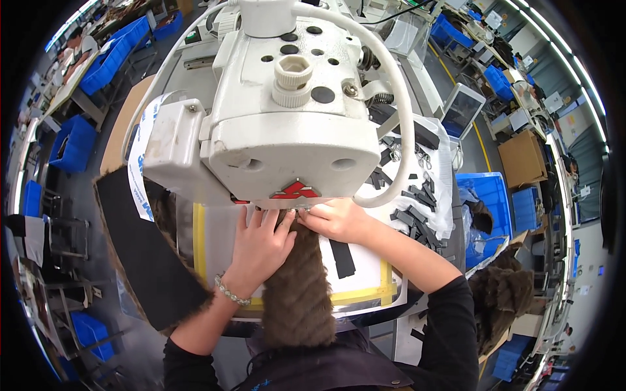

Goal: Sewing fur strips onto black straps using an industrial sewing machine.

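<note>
A strip of brown fur (300, 287) runs from the edge near my body up to beneath the white head of a sewing machine (293, 143). My left hand (261, 246) lies on the strip's left edge with its fingers stretched out and apart, a beaded bracelet at the wrist. From the right, my right hand (336, 219) pinches the strip's far end with its fingertips close together. The machine head hides the needle area and part of the fingertips. Beside the strip, to its right, a short black strip (341, 259) rests on the white work surface (375, 257).
Yellow tape (385, 293) borders the work surface. A black-backed fur panel (147, 247) hangs over the left side. Loose black strips (417, 221) lie on white plastic at the right, near a blue bin (503, 202). More brown fur (502, 293) is heaped at lower right.
</note>
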Action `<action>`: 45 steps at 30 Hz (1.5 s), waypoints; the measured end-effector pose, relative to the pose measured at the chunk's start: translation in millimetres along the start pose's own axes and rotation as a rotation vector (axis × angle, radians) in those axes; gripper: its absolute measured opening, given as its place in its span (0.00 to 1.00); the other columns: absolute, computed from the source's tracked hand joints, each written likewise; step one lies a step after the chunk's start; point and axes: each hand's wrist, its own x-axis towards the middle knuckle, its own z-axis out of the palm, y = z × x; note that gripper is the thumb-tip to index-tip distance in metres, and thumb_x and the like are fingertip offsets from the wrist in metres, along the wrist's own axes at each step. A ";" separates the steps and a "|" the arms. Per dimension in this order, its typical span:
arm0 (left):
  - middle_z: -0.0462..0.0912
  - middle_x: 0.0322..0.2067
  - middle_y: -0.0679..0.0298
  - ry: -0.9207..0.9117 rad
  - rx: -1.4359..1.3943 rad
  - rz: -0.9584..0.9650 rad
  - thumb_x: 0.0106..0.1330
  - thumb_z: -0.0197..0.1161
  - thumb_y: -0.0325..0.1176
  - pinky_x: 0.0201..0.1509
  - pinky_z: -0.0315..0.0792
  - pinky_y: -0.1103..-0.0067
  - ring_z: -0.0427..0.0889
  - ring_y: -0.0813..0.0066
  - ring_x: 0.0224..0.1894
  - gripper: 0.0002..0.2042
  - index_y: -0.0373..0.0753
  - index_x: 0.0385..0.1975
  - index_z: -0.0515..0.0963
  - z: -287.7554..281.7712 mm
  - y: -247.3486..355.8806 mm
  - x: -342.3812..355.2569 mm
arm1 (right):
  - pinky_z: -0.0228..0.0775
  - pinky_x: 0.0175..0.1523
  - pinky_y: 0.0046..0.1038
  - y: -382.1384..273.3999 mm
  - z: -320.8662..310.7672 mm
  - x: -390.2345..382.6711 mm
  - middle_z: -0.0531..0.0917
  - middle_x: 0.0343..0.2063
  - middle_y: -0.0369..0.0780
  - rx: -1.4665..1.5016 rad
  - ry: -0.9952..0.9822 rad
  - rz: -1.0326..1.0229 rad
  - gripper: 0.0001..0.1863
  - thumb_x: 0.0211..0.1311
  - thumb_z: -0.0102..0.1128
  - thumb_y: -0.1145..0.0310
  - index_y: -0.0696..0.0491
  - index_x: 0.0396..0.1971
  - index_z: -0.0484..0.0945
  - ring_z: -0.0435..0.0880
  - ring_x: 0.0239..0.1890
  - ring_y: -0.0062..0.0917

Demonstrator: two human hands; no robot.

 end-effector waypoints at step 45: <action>0.75 0.30 0.68 -0.031 -1.535 -0.517 0.54 0.72 0.22 0.39 0.68 0.88 0.75 0.86 0.33 0.44 0.37 0.67 0.49 -94.1 43.9 -32.5 | 0.63 0.34 0.17 -138.1 -98.0 21.9 0.78 0.26 0.32 1.362 0.187 1.188 0.05 0.64 0.60 0.74 0.61 0.33 0.77 0.72 0.29 0.11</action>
